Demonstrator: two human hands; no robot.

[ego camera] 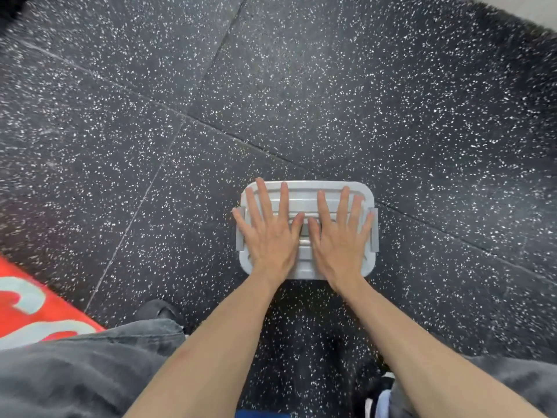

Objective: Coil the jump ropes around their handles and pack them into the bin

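Note:
A small grey bin with its ribbed lid (304, 191) on stands on the speckled black floor, just in front of me. My left hand (268, 233) lies flat on the left half of the lid, fingers straight and spread. On the right half my right hand (340, 233) presses flat in the same way. The thumbs nearly meet over the lid's middle. Grey latches (373, 229) sit at both short sides of the bin. No jump rope shows; the bin's inside is hidden by the lid.
Black rubber floor tiles (301, 86) with white flecks spread all around the bin. A red mat with white marks (27, 309) lies at the left edge. My knees in dark grey trousers (75, 366) fill the lower corners, with a shoe (159, 310) near the left knee.

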